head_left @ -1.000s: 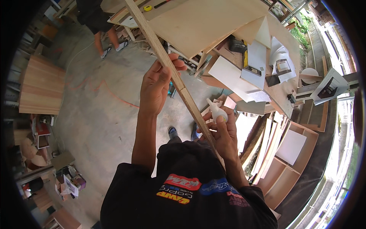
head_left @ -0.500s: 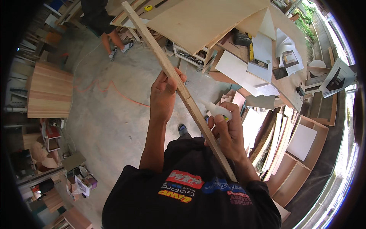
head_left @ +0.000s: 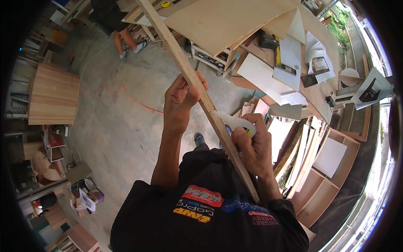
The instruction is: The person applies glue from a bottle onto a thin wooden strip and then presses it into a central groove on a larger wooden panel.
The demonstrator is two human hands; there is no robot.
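White bottle (head_left: 236, 122) with yellow-green label (head_left: 249, 132)

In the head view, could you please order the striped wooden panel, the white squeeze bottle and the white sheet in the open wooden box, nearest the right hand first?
1. White squeeze bottle: in the right hand.
2. White sheet: to the right, in the open wooden box.
3. Striped wooden panel: far left, across the floor.

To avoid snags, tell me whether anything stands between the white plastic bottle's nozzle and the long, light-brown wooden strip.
Nothing visible does. The white plastic bottle in the right hand has its nozzle at, perhaps touching, the edge of the long, light-brown wooden strip. The left hand holds it farther up, clear of the nozzle.
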